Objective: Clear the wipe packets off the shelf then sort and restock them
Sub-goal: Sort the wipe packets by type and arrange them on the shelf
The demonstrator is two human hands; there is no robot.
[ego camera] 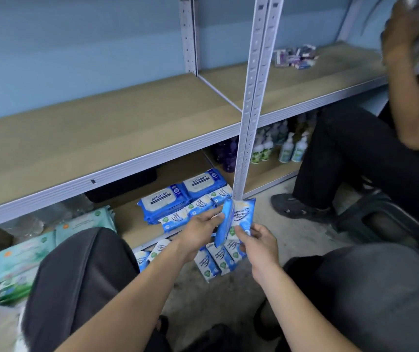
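I crouch in front of a metal shelf unit. My right hand (256, 240) grips a small blue-and-white antibacterial wipe packet (242, 214) held upright. My left hand (201, 227) pinches a second blue packet (225, 219) seen edge-on, pressed against the first. Several more small blue packets (218, 260) lie on the floor just under my hands. On the bottom shelf (129, 224) stand two stacks of large blue antabax packs (178, 199) with a row of small packets (195, 209) in front. Green wipe packs (51, 247) are piled at the left.
The wooden middle shelf (102, 128) is bare; small purple boxes (296, 57) sit at its far right. A grey upright post (251, 110) rises just beyond my hands. Pump bottles (279, 146) fill the lower right bay. Another person (381, 153) sits at the right.
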